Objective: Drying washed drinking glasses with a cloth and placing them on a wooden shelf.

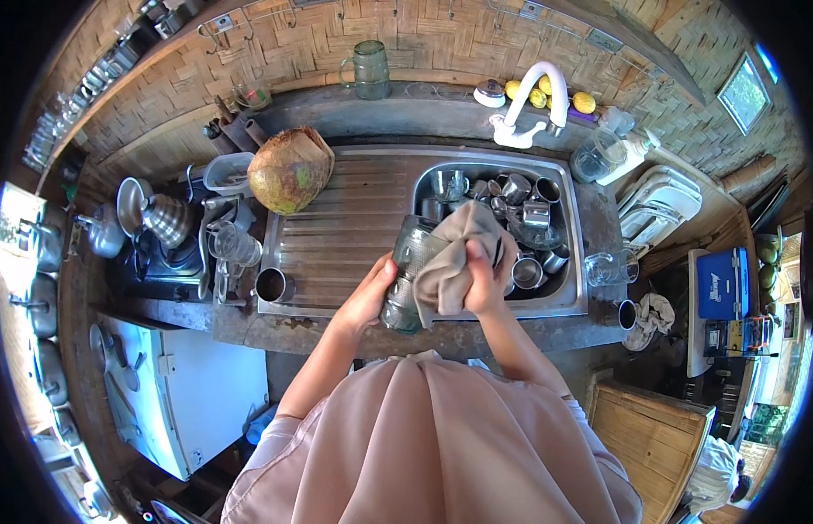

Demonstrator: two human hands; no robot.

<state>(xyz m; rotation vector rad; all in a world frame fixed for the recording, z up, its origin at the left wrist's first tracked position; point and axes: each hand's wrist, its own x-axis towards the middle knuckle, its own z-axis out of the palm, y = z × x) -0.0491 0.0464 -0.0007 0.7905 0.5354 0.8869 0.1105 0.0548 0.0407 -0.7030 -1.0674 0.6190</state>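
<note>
My left hand [370,295] grips a dark, textured glass mug [406,268], tilted over the front edge of the sink unit. Bunched in my right hand [488,275] is a beige cloth [452,262], pressed against the side and rim of the mug. Beyond my right hand, the steel sink basin [572,216] holds several metal cups [528,272] and a clear glass mug [449,185]. The ribbed drainboard [341,223] lies to the left, with a metal mug [275,285] at its front left corner.
A large coconut [289,171] sits at the drainboard's back left. Behind the basin rises a white faucet [537,98]. Glass mugs [613,268] and a metal mug [622,315] stand on the right counter. A green glass mug [370,71] is on the back ledge; a kettle [167,219] is left.
</note>
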